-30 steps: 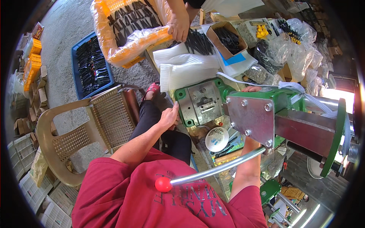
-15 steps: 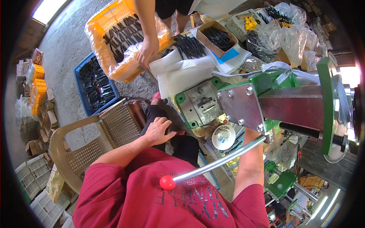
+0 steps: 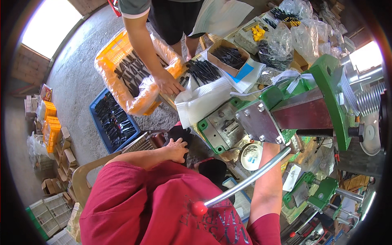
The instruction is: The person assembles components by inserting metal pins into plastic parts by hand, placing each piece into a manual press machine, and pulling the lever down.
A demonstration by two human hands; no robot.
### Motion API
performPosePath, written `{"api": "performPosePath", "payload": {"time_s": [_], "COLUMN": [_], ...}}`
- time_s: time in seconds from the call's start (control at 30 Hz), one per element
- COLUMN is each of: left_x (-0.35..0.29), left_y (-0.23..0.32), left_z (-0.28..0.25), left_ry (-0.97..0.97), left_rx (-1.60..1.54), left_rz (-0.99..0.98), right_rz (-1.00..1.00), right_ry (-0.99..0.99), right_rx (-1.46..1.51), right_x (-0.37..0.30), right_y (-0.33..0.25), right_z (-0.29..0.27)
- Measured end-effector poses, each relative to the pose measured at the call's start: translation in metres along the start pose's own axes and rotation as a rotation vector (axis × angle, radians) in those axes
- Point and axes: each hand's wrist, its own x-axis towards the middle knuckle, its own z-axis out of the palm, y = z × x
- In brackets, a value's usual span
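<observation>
My left hand [image 3: 178, 150] rests on my dark-trousered knee, its fingers spread and holding nothing. The right forearm [image 3: 267, 179] reaches up beneath the steel lever [image 3: 250, 176] with a red ball knob [image 3: 199, 208]; that hand is hidden behind the green hand press [image 3: 261, 119], so its fingers and anything in them cannot be seen. Beside the press plate lies the green-cornered metal base [image 3: 221, 126]. A small white bowl [image 3: 250, 157] with bits in it stands next to my right forearm. White foam sheets [image 3: 200, 107] lie left of the press.
Across from me a person's hand [image 3: 168, 83] touches the bench by the foam sheets. Black handle-like parts [image 3: 203, 71] lie beside a cardboard box [image 3: 230, 55]. An orange lined crate [image 3: 107, 61] and a blue crate [image 3: 112, 122] stand on the floor, left. Another green press [image 3: 320, 194] sits lower right.
The whole view has shifted, showing more of the other person. My left hand stays on my knee, fingers spread a little wider. The right arm still reaches behind the press.
</observation>
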Motion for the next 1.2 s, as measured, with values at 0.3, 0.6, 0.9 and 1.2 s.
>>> {"api": "performPosePath", "payload": {"time_s": [0.3,0.6,0.9,1.2], "left_x": [0.030,0.041,-0.033,-0.036], "left_y": [-0.035,-0.067,-0.174,-0.221], "left_z": [-0.017,-0.017,0.059,0.094], "left_ry": [-0.086,0.102,0.264,-0.097], "left_rx": [0.040,-0.027,-0.470,-0.617], "left_rz": [-0.019,0.021,-0.335,-0.264], "right_rz": [0.028,-0.152,-0.348,-0.497], "right_ry": [0.105,0.056,0.013,0.052], "right_rx": [0.044,0.241,0.244,0.204], "right_x": [-0.014,-0.027,-0.037,-0.031], "right_y": [0.008,0.004,-0.011,-0.033], "right_z": [0.007,0.016,0.014,0.012]}}
